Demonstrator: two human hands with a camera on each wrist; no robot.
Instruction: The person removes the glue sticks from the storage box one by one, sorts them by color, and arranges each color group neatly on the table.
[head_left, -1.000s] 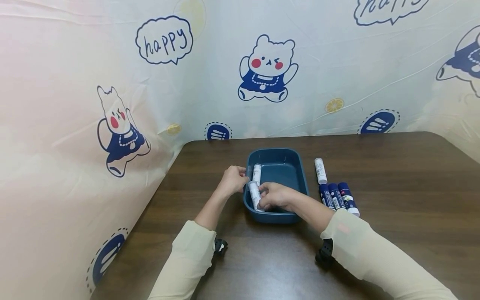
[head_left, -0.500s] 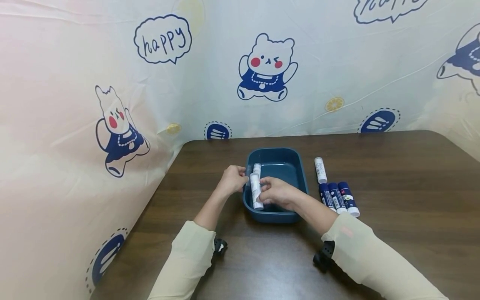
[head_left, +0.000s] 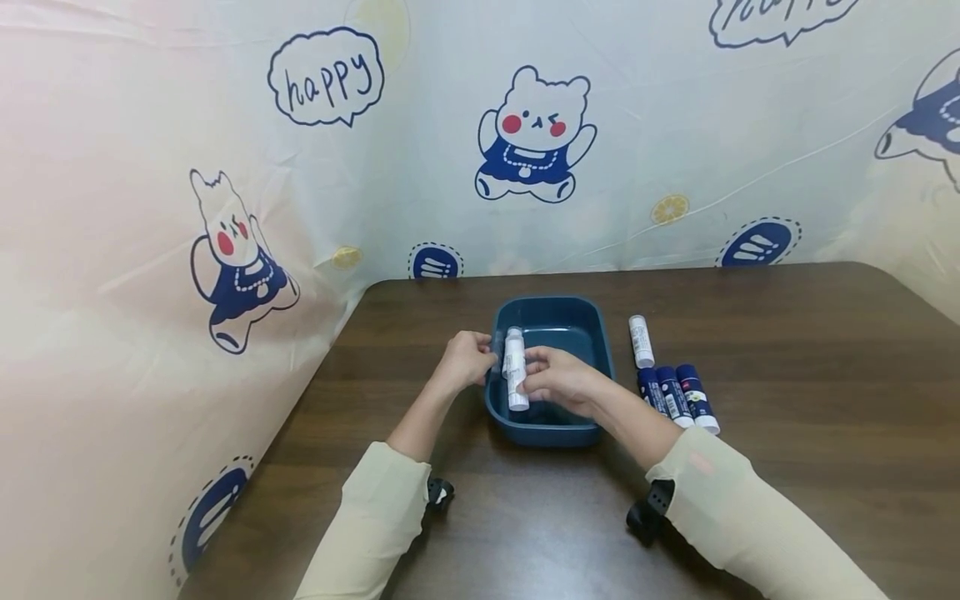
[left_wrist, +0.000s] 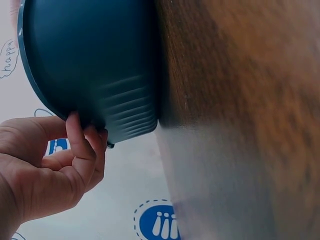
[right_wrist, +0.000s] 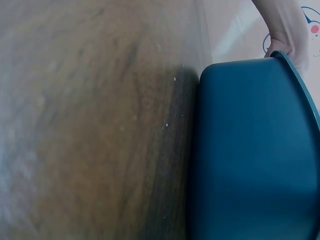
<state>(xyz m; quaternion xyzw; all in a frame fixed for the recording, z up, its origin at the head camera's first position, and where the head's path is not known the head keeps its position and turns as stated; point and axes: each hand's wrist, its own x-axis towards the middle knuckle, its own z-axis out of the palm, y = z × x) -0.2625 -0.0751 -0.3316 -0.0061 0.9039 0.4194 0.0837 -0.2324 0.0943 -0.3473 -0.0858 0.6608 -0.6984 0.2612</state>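
Observation:
A dark blue-green plastic bin (head_left: 553, 437) stands on the table. My left hand (head_left: 467, 360) grips its left rim; in the left wrist view the curled fingers (left_wrist: 82, 150) lie against the bin's outer wall. Inside the bin, my right hand (head_left: 561, 382) holds a white glue stick (head_left: 517, 379) by its right side, fingertips near the lower half. Another white tube lies beneath it along the bin's left wall, mostly hidden. The right wrist view shows the bin's outer side (right_wrist: 250, 150), with my right hand out of sight.
Right of the bin, a white tube (head_left: 641, 342) lies on the brown table (head_left: 525, 525). Just in front of it, three blue glue sticks (head_left: 674, 396) with white ends lie side by side. A printed cloth (head_left: 637, 125) hangs behind the table.
My right hand has moved the white glue stick slightly away from me and to the right, now over the other tube. My left hand has stayed on the rim.

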